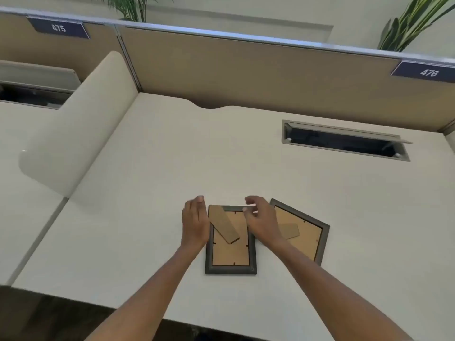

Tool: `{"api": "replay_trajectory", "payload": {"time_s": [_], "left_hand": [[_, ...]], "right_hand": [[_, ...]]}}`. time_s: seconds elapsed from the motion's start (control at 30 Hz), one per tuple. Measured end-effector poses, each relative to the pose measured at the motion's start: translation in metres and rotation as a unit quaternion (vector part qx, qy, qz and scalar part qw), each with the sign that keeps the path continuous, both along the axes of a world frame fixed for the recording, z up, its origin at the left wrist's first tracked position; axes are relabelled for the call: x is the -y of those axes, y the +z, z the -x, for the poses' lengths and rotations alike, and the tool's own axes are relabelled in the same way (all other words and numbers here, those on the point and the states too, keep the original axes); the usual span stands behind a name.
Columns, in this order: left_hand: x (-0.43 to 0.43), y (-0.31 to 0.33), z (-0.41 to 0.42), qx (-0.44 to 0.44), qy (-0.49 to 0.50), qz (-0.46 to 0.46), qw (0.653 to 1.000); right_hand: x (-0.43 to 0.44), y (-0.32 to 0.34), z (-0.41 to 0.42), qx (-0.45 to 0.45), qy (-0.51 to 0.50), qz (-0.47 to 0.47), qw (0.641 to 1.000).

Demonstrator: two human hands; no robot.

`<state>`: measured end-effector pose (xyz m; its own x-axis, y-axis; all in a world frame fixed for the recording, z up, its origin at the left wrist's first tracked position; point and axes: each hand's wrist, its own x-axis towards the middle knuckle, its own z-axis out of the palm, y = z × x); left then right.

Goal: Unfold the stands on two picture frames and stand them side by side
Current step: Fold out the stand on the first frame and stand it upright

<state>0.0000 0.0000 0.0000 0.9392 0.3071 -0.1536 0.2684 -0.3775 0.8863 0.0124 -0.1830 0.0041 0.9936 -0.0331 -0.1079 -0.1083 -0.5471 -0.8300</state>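
Observation:
Two dark-rimmed picture frames lie face down on the white desk point(147, 193), their brown cardboard backs up. The left frame point(230, 257) is upright in view, and its cardboard stand point(224, 223) lies diagonally across the back. The right frame point(307, 232) is turned at an angle, its stand point(290, 231) partly hidden by my wrist. My left hand point(195, 222) rests along the left frame's left edge, fingers straight. My right hand point(261, 220) hovers over the left frame's top right corner, fingers curled and apart, holding nothing that I can see.
A tan partition point(246, 70) runs along the back of the desk, with number plates 475 and 476. An open cable slot point(344, 141) is sunk in the desk at the right rear. A cream divider panel point(81, 124) stands at the left.

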Motion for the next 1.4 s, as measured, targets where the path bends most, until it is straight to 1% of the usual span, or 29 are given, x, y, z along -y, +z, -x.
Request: {"api": "replay_trajectory", "payload": {"time_s": [0.03, 0.07, 0.13, 0.23, 0.33, 0.57, 0.67, 0.83, 1.03, 1.1, 1.27, 1.4], "left_hand": [[0.002, 0.000, 0.002, -0.026, 0.041, 0.043, 0.998], [0.004, -0.004, 0.002, -0.065, 0.069, 0.078, 0.992], [0.009, -0.008, 0.007, -0.110, 0.102, 0.128, 0.980], [0.014, -0.010, 0.008, -0.137, 0.126, 0.166, 0.968], [0.016, -0.012, 0.006, -0.154, 0.137, 0.178, 0.962], [0.017, -0.015, 0.003, -0.160, 0.121, 0.172, 0.964], [0.017, -0.015, 0.001, -0.182, 0.131, 0.186, 0.957], [0.012, -0.016, -0.004, -0.202, 0.166, 0.272, 0.926], [0.011, -0.009, -0.001, -0.181, 0.174, 0.378, 0.891], [0.013, -0.006, 0.000, -0.173, 0.175, 0.398, 0.884], [0.019, -0.003, 0.005, -0.161, 0.170, 0.412, 0.881], [0.019, -0.002, 0.005, -0.162, 0.161, 0.399, 0.888]], "right_hand": [[-0.004, -0.003, -0.001, -0.038, -0.012, -0.027, 0.999], [-0.006, -0.004, -0.002, -0.069, -0.010, -0.028, 0.997], [-0.012, -0.009, -0.003, -0.108, -0.008, -0.024, 0.994], [-0.020, -0.015, -0.005, -0.128, -0.003, -0.019, 0.992], [-0.027, -0.018, -0.007, -0.130, -0.005, 0.008, 0.991], [-0.038, -0.023, -0.009, -0.143, -0.012, 0.008, 0.990], [-0.042, -0.021, -0.008, -0.157, -0.011, 0.008, 0.988], [-0.040, -0.013, -0.009, -0.179, -0.011, -0.019, 0.984], [-0.031, 0.007, -0.001, -0.184, -0.007, -0.076, 0.980], [-0.028, 0.012, 0.003, -0.184, -0.008, -0.087, 0.979], [-0.023, 0.009, 0.007, -0.185, 0.003, -0.097, 0.978], [-0.021, 0.008, 0.009, -0.173, 0.004, -0.101, 0.980]]}}
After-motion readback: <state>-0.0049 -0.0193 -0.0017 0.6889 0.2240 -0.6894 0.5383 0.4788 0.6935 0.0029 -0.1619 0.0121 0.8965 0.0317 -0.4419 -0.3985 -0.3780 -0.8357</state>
